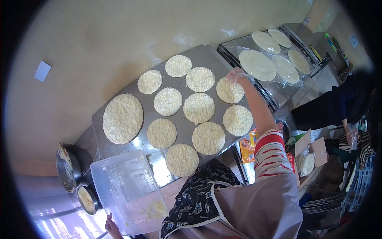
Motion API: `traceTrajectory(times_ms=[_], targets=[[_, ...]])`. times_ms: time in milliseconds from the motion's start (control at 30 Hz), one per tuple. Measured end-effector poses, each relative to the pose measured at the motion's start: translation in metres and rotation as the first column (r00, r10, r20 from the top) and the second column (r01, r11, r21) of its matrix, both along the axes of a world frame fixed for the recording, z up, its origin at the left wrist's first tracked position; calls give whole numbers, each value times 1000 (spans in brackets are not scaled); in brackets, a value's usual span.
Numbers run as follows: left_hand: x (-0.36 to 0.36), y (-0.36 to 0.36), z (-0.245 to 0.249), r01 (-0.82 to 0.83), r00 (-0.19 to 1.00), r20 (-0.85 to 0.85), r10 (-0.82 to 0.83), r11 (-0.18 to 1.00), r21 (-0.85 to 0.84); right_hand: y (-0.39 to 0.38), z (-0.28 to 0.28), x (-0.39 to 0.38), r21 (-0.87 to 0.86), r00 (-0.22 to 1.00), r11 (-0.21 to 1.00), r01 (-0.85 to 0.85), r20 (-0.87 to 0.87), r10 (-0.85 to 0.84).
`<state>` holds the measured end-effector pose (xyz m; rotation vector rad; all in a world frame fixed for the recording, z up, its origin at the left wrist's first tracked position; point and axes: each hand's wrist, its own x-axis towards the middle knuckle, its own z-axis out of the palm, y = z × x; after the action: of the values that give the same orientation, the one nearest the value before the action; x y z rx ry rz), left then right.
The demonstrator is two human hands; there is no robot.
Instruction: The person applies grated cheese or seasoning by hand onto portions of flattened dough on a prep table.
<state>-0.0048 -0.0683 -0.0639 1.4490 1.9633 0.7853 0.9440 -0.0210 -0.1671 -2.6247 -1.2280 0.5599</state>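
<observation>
In the head view, topped flat rounds are covering a metal surface beside a pale wall, while a co-worker is standing at right. The right hand, gloved in clear plastic, is reaching over one round's upper edge, the glove blurring its fingers' spacing. The left hand is showing beside a plastic tub, partly cut off, its fingers' closure impossible to tell.

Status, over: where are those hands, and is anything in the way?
Right hand, gloved, at topped round. Left hand by plastic tub. Nothing visibly blocking.
</observation>
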Motion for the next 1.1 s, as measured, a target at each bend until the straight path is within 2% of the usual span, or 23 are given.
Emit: traceTrajectory(times_ms=[33,67,133,267,333,367,433,467,533,667,733,767,833,867,933,967,1033,1100], targets=[[0,0,1,16,1000,-6,-16,1000,16,2,1,-1,-164,976,986,-35,206,69],[1,-2,1,14,1000,-8,-14,1000,14,-1,0,-1,-165,976,986,-37,204,71],[17,-5,12,-6,1000,-2,5,1000,-12,-11,1,-4,175,978,978,-115,193,80],[10,-7,8,-37,999,2,37,998,-46,-32,25,-24,180,939,952,-248,286,191],[25,-8,16,-29,997,-73,26,999,-36,-39,33,-28,80,959,956,-281,69,276],[25,-9,17,-31,997,-74,28,999,-41,-44,38,-34,75,958,956,-283,67,278],[27,-7,18,-34,998,-45,32,998,-57,-54,58,-53,10,957,995,-98,-273,97],[30,-7,19,-35,999,-4,35,998,-60,-57,54,-52,6,958,996,-94,-272,92],[24,-6,14,-25,999,-21,24,999,-48,-59,41,-52,23,964,982,-186,-187,187],[22,-7,13,-48,998,-32,46,997,-59,-65,25,-58,77,978,990,-117,-165,128],[24,-8,14,-49,998,-36,47,997,-61,-69,20,-58,95,968,964,-247,-18,250],[26,-8,14,-50,998,-39,48,997,-61,-71,19,-56,94,968,964,-248,-19,251],[27,-9,14,-46,998,-42,44,997,-55,-73,26,-52,-28,975,975,-222,-26,222],[27,-10,14,-39,998,-43,37,998,-49,-74,30,-49,-29,974,974,-224,-27,223],[30,-11,16,-34,999,-35,33,998,-55,-78,32,-33,-52,996,995,-86,13,87],[31,-12,16,-28,999,-26,27,998,-59,-79,31,-26,-55,996,995,-86,13,87],[25,-11,11,-35,999,-37,33,998,-55,-84,5,-1,102,999,995,21,-49,-16],[25,-11,10,-43,998,-48,40,998,-50,-91,-10,13,119,996,993,-4,-93,15]])
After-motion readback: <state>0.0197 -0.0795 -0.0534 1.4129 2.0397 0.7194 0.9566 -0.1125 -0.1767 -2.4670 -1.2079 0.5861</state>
